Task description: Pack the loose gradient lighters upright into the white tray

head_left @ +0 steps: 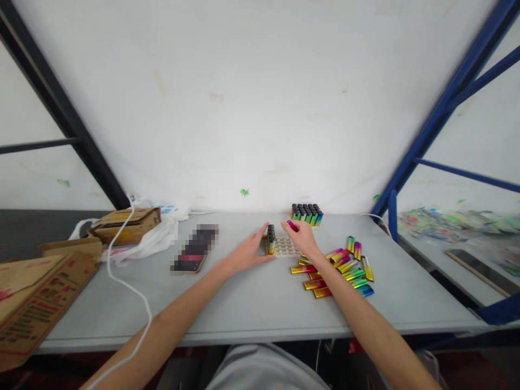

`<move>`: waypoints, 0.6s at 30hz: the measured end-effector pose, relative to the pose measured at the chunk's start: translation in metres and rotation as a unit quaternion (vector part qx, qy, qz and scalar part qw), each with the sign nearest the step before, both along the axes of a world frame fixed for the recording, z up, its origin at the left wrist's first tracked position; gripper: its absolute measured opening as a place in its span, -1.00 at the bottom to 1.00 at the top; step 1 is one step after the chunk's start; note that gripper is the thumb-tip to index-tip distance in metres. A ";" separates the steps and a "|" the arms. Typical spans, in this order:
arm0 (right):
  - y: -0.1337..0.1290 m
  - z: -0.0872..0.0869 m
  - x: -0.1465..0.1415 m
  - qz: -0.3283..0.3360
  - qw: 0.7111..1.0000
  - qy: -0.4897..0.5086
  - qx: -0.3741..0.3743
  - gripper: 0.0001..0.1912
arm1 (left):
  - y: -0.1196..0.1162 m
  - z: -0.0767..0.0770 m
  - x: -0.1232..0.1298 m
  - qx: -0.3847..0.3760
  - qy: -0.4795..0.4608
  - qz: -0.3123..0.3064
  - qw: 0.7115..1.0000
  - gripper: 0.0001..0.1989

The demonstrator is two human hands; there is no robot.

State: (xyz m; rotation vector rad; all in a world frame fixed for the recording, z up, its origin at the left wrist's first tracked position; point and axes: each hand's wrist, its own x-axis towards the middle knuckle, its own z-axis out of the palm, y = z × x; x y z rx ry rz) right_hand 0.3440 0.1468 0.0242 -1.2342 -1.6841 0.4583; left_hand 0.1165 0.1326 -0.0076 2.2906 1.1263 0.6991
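Left hand [247,253]: lay flat, fingers spread, touching the 9 o'clock edge of the tray [287,247].
Right hand [303,238]: hovered above the tray's 3 o'clock side, pinching a pink lighter [291,225].
Tray: pale honeycomb grid mid-tabletop [252,303]; one row of upright lighters [271,239] filled its 9 o'clock edge, other cells bare.
Full tray [307,214]: at 12 o'clock, packed with upright lighters.
Loose lighters [345,268]: heaped at 4 o'clock.
Cardboard boxes [122,225]: far at 9 o'clock.

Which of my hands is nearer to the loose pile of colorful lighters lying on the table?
Right. The right hand is over the tray, just left of the pile of lighters. The left hand is at the tray's far left side.
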 end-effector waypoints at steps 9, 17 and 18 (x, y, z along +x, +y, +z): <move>-0.007 0.004 -0.002 0.005 1.000 0.011 0.013 -0.58 | 0.001 -0.002 0.000 0.006 0.000 -0.002 1.000 0.13; -0.009 0.004 -0.001 0.009 1.000 -0.005 0.022 -0.46 | 0.002 -0.002 0.001 0.011 0.002 -0.002 1.000 0.13; -0.010 0.003 -0.001 0.009 1.000 -0.008 0.023 -0.47 | 0.002 -0.002 0.001 0.012 -0.002 -0.002 1.000 0.12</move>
